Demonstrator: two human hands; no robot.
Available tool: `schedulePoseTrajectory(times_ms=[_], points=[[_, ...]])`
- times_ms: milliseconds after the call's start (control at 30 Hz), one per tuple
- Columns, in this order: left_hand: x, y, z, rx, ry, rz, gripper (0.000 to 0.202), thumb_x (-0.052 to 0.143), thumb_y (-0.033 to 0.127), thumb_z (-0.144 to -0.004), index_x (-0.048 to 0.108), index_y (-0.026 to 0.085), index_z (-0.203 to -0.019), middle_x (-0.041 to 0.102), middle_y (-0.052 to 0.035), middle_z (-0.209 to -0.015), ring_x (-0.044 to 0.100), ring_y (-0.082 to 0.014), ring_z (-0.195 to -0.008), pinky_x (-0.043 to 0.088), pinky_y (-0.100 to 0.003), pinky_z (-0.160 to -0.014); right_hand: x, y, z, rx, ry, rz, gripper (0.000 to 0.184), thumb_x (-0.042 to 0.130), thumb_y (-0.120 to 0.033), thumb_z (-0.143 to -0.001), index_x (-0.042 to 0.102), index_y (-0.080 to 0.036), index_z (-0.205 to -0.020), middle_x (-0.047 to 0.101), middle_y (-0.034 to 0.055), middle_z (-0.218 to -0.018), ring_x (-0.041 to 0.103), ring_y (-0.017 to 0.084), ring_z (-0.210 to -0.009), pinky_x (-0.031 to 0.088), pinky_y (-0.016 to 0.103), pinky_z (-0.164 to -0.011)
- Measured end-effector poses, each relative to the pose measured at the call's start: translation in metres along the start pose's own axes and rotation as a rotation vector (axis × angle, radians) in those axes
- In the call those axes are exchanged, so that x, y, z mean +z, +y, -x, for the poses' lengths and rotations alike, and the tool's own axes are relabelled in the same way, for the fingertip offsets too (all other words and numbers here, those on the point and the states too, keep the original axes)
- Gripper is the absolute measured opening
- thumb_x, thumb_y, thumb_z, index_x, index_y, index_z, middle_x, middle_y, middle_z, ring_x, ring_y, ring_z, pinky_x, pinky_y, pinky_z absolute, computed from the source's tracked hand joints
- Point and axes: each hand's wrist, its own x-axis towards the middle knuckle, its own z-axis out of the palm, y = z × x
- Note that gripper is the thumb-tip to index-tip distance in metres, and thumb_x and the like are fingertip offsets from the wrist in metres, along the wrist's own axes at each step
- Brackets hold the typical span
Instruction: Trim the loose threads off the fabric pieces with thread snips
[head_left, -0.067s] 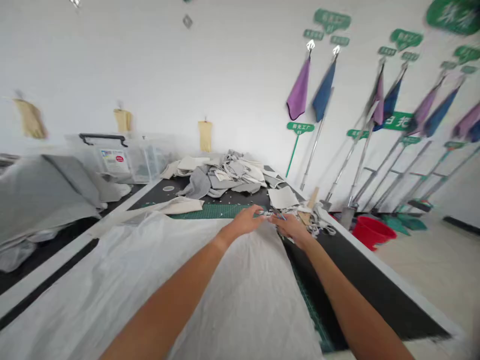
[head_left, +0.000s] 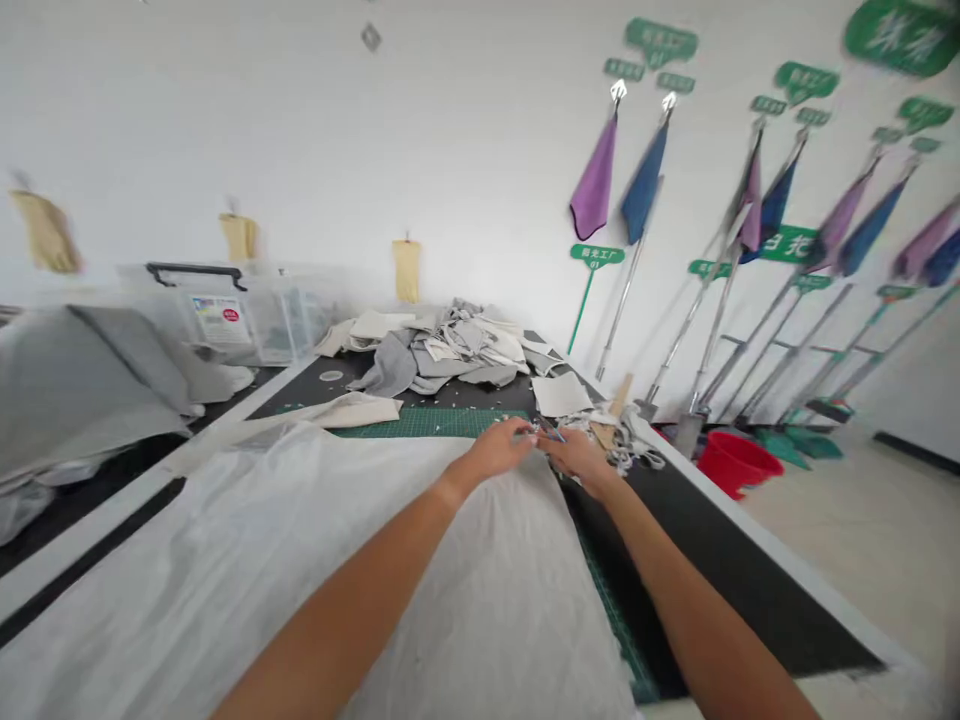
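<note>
Both arms reach far out over a large white sheet of fabric spread on the table. My left hand rests at the sheet's far edge, fingers curled together around a small thing I cannot make out. My right hand is right beside it, fingers closed on small scissors whose metal tips show between the two hands. A green cutting mat lies under the far edge of the sheet.
A heap of grey and white fabric scraps lies at the table's far end, with a white cut piece and tangled strips near my right hand. Clear plastic bins stand at left. A red bucket and mops line the right wall.
The view has shifted slightly; both hands stay together at the sheet's far edge, almost unmoved.
</note>
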Motion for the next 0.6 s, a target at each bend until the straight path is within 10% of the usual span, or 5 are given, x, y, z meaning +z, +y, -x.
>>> schedulePoseTrajectory(times_ms=[600], points=[[0.019,-0.022,0.019,-0.036,0.089,-0.017,0.019,0.059,0.035,-0.092,0.073,0.024,-0.098,0.075,-0.0027,-0.102,0.066,-0.0203,-0.094,0.047,-0.028,-0.082,0.003,0.010,-0.001,0.032,0.051,0.032,0.036,0.073,-0.052,-0.077,0.070,-0.019,-0.091,0.036,-0.0088,-0.046,0.027,0.008,-0.042,0.019,0.022,-0.039]])
